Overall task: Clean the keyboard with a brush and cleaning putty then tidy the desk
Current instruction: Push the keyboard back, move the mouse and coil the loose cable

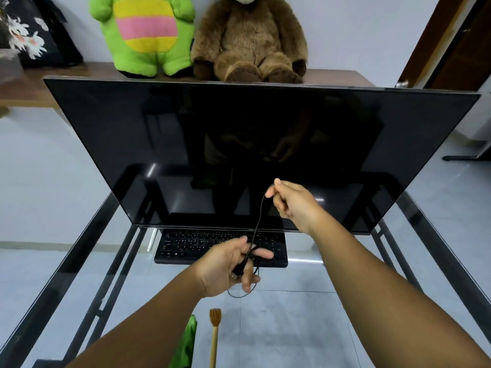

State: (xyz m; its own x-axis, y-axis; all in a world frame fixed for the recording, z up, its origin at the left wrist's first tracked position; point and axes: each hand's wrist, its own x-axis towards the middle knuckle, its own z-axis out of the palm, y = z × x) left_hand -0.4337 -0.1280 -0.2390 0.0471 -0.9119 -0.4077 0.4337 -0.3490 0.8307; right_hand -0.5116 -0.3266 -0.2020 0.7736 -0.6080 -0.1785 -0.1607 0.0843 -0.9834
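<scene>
From the head camera: the right hand (pixel 292 201) is raised before the dark monitor (pixel 239 144), pinching a thin black cable (pixel 259 216) at its top. The left hand (pixel 228 266) grips the coiled lower cable over the keyboard (pixel 186 248). On the glass desk (pixel 292 328), the wooden brush (pixel 214 335) lies beside a green thing (pixel 186 346), nearest us.

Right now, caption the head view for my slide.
Both hands coil a black cable above the keyboard.
</scene>
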